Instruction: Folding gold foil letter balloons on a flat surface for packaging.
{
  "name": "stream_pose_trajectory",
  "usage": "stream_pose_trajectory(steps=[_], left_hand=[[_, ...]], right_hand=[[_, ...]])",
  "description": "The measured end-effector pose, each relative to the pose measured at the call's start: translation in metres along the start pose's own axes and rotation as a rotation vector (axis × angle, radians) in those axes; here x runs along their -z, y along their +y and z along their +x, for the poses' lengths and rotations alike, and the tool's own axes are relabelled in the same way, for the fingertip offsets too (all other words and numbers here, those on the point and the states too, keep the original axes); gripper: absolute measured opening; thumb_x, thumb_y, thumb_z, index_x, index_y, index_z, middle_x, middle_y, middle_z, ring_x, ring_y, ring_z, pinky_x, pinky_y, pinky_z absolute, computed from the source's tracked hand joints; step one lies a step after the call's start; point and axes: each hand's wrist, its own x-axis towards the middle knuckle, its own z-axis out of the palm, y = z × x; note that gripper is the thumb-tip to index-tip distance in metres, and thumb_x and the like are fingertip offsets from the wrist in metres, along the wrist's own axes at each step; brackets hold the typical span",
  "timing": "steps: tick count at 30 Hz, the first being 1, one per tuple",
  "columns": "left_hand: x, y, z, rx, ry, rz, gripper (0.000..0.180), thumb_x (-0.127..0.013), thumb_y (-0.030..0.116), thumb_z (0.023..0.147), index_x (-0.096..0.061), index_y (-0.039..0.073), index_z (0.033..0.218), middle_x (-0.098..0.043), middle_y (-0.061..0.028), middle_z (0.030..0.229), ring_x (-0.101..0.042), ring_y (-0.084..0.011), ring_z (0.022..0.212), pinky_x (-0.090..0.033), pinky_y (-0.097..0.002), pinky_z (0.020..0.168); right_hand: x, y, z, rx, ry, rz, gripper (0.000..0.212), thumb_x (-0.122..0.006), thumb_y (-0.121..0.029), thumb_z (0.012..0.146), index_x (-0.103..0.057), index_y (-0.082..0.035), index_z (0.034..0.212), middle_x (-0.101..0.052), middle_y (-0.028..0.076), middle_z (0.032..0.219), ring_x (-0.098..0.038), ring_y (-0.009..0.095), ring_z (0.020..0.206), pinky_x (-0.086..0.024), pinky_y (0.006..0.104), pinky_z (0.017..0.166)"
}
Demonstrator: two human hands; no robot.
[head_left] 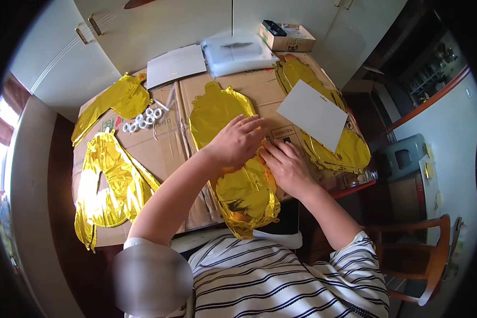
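A flat, crinkled gold foil balloon [212, 114] lies in front of me on the cardboard, its lower end reaching the edge near my body. My left hand [238, 139] rests across its middle, fingers bent over the foil and pointing right. Against the balloon's right edge, my right hand [287, 167] has its fingers closed on the foil, close to the left fingertips. Both thumbs are largely hidden. To the right, a grey-white card [315, 114] lies on top of more gold foil balloons [350, 156].
Two more gold foil shapes, one far [124, 98] and one near [106, 169], lie at the left. White ribbon rolls [143, 119] sit beside them. Along the back are a grey sheet [175, 66], clear plastic bags [238, 53] and a small box [286, 40]. A wooden chair [434, 254] stands right.
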Motion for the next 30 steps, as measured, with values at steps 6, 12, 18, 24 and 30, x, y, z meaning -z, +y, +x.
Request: stream_pose_trajectory(steps=[6, 12, 18, 24, 30], left_hand=[[-0.015, -0.01, -0.006, 0.048, -0.091, -0.022, 0.046, -0.059, 0.028, 0.099, -0.058, 0.009, 0.141, -0.051, -0.0117, 0.153, -0.041, -0.0298, 0.145, -0.029, -0.0496, 0.121], [-0.014, -0.009, -0.008, 0.061, -0.086, -0.049, 0.05, -0.06, 0.029, 0.098, -0.055, 0.009, 0.144, -0.047, -0.013, 0.155, -0.039, -0.0301, 0.147, -0.028, -0.0497, 0.122], [-0.016, -0.012, -0.008, 0.021, 0.044, -0.077, 0.055, -0.067, 0.027, 0.093, -0.053, 0.008, 0.143, -0.048, -0.0169, 0.151, -0.038, -0.0355, 0.146, -0.027, -0.0501, 0.123], [-0.001, -0.009, -0.01, -0.005, 0.275, -0.089, 0.033, -0.074, 0.014, 0.088, -0.066, 0.004, 0.118, -0.062, -0.018, 0.122, -0.057, -0.0368, 0.124, -0.043, -0.0484, 0.109], [0.063, 0.0, -0.046, 0.161, 0.35, -0.077, 0.016, -0.073, 0.002, 0.085, -0.068, 0.003, 0.1, -0.066, -0.014, 0.105, -0.065, -0.0327, 0.103, -0.052, -0.0414, 0.09]], right_hand=[[0.009, 0.0, -0.009, 0.007, -0.027, 0.036, 0.034, -0.062, -0.015, 0.093, -0.067, -0.006, 0.126, -0.06, 0.013, 0.139, -0.05, 0.033, 0.133, -0.038, 0.048, 0.113], [0.044, -0.012, -0.029, -0.013, -0.145, 0.139, 0.034, -0.07, -0.017, 0.09, -0.069, -0.007, 0.124, -0.06, 0.012, 0.14, -0.052, 0.032, 0.133, -0.036, 0.0481, 0.116], [0.032, -0.01, -0.006, 0.063, -0.015, 0.2, 0.03, -0.07, -0.016, 0.089, -0.069, -0.006, 0.118, -0.064, 0.012, 0.13, -0.056, 0.03, 0.127, -0.04, 0.047, 0.112], [0.015, -0.003, -0.005, 0.117, -0.007, 0.208, 0.028, -0.073, -0.012, 0.084, -0.071, -0.006, 0.112, -0.067, 0.011, 0.12, -0.059, 0.03, 0.118, -0.045, 0.0434, 0.106], [0.022, -0.002, -0.001, 0.099, -0.053, 0.233, 0.026, -0.075, -0.01, 0.084, -0.073, -0.006, 0.109, -0.069, 0.009, 0.12, -0.061, 0.028, 0.117, -0.049, 0.0411, 0.103]])
